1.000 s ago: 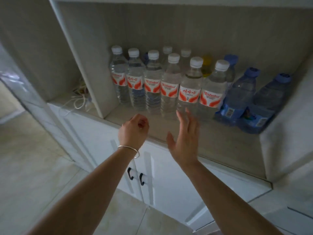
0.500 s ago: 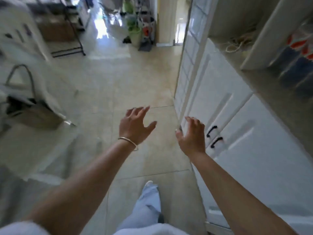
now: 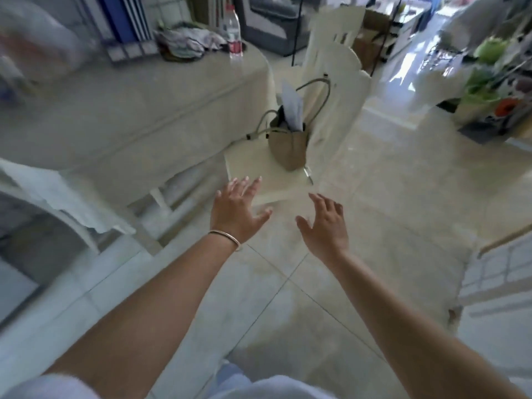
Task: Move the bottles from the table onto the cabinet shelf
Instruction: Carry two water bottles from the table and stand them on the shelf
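Reaching out, left hand point(image 3: 234, 210) and right hand point(image 3: 324, 223) are spreading, empty. Far ahead is standing a bottle point(image 3: 232, 31), probably slick and light; grab mid-body.

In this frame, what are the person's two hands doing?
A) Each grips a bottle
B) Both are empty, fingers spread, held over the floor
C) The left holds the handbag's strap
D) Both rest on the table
B: the left hand and right hand hold nothing, fingers spread above the tiled floor, while one bottle stands on the table far ahead.
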